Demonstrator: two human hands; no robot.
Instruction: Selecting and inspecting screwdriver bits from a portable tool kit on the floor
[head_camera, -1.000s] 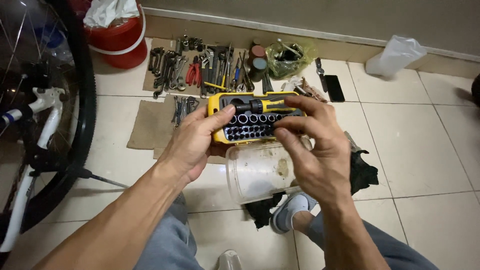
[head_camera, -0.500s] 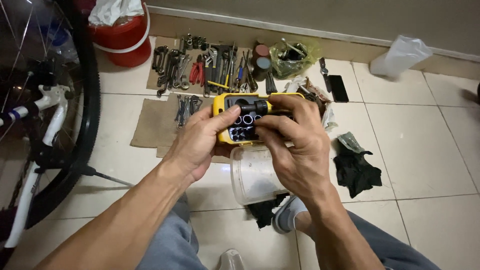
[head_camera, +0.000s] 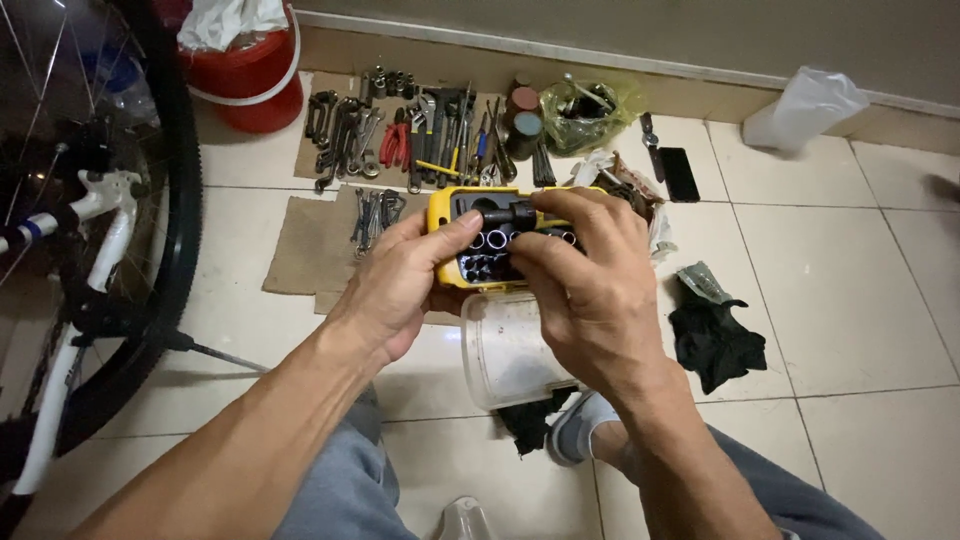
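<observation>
The left hand (head_camera: 405, 285) grips the left end of a yellow socket case (head_camera: 470, 235), thumb laid over its top edge, fingers curled beneath. The right hand (head_camera: 590, 290) clasps the case's right side, fingertips pressing into the black tray; whether they pinch a socket cannot be told. The case is hard plastic, rectangular with rounded corners, held in the air between both hands above the tiled floor (head_camera: 850, 280). Its tray holds round metal sockets in rows, partly hidden by fingers, and a dark bar along the top.

Just below the hands stands one translucent plastic tub (head_camera: 510, 350), cloudy and smeared. A crumpled black rag (head_camera: 715, 340) lies to the right. Beyond the case, flat brown cardboard (head_camera: 310, 245) carries many steel wrenches (head_camera: 345, 130) and one pair of red-handled pliers (head_camera: 395, 145). One red bucket (head_camera: 245, 75) sits at the wall, one black phone (head_camera: 680, 172) on the tiles, one spoked bicycle wheel (head_camera: 150, 200) at left.
</observation>
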